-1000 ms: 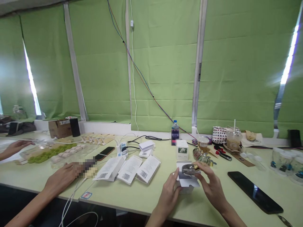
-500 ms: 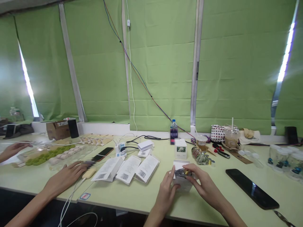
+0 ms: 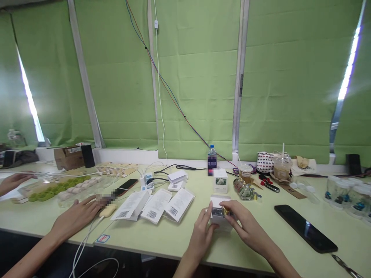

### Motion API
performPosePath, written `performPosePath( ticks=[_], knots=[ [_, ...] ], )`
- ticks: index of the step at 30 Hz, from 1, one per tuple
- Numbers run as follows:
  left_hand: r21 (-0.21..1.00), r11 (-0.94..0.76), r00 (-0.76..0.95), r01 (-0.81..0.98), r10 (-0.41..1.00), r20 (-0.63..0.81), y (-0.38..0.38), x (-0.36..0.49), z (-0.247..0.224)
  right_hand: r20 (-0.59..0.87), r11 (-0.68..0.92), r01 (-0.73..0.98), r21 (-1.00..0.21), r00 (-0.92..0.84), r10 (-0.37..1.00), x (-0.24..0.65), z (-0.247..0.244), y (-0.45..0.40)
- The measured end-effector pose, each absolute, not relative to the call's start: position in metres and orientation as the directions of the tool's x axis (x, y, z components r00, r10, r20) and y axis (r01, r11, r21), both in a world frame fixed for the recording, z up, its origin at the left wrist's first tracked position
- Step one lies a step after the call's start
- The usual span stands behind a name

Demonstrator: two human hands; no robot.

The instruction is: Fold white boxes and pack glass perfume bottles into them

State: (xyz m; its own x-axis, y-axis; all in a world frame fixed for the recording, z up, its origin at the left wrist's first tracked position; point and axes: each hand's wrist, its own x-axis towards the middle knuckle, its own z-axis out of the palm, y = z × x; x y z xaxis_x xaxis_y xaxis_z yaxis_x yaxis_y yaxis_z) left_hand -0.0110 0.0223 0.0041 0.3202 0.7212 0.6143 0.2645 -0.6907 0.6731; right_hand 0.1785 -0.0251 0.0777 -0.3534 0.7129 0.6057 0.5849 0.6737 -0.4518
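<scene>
Near the table's front edge, my left hand (image 3: pixel 199 233) is closed round the left side of an open white box (image 3: pixel 222 224). The thumb and fingers of my right hand (image 3: pixel 243 222) pinch a small gold-topped item (image 3: pixel 226 211) at the box's mouth. Something dark and shiny shows in the opening beside it; its shape is partly hidden by my fingers. Just behind stands a closed white box (image 3: pixel 220 180) with a flower picture. A clear glass piece (image 3: pixel 244 190) lies to its right, beside small round discs.
Flattened white packets (image 3: pixel 156 206) lie left of my hands, near a power strip (image 3: pixel 147 181). Another person's arm (image 3: pixel 69 222) rests farther left. On the right are a large black phone (image 3: pixel 305 227), drink cups and clear jars (image 3: pixel 359 200).
The dark item sits lower in the open box, and the gold top has turned and moved slightly left in my right fingers. The whole view has shifted a little.
</scene>
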Motion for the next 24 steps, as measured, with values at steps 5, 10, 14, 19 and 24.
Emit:
performPosePath(
  ticks=[5, 10, 14, 19, 24],
  knots=[
    [0.682, -0.679, 0.313, 0.272, 0.733, 0.604, 0.022, -0.012, 0.006, 0.587, 0.655, 0.615, -0.439, -0.356, 0.727, 0.178, 0.080, -0.030],
    [0.667, -0.695, 0.315, 0.269, 0.718, 0.621, 0.022, -0.012, 0.006, 0.555, 0.631, 0.645, -0.431, -0.362, 0.749, 0.177, 0.081, -0.031],
    [0.655, -0.708, 0.329, 0.266, 0.705, 0.628, 0.023, -0.012, 0.004, 0.541, 0.619, 0.659, -0.427, -0.362, 0.759, 0.177, 0.080, -0.031],
    [0.653, -0.709, 0.338, 0.267, 0.703, 0.626, 0.025, -0.012, 0.001, 0.499, 0.594, 0.690, -0.413, -0.375, 0.782, 0.175, 0.085, -0.034],
    [0.652, -0.712, 0.336, 0.263, 0.701, 0.629, 0.024, -0.012, 0.001, 0.471, 0.568, 0.714, -0.408, -0.368, 0.801, 0.173, 0.088, -0.036]
  ],
)
